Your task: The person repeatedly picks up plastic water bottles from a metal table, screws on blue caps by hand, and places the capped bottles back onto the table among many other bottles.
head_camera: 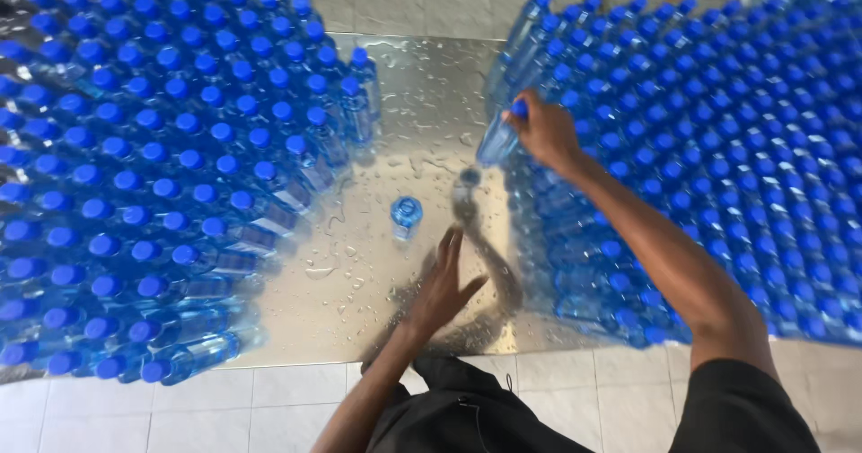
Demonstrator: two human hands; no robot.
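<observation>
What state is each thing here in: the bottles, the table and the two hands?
Left block of bottles: upright, blue-capped, packed tight.
Right block of bottles: upright, capped, packed tight.
Lone bottle: upright, apart from both blocks, uncapped as far as I can tell.
Tilted bottle: capped, gripped by the right hand.
Left hand: open, empty, fingers spread over the table.
Metal table: wet with droplets.

Both forearms are bare from wrist to above the elbow, with no watch, ring or glove on the left hand (442, 284) or the right hand (546, 132). A black short sleeve covers the right upper arm at five o'clock; black clothing with a thin cord shows at six o'clock
</observation>
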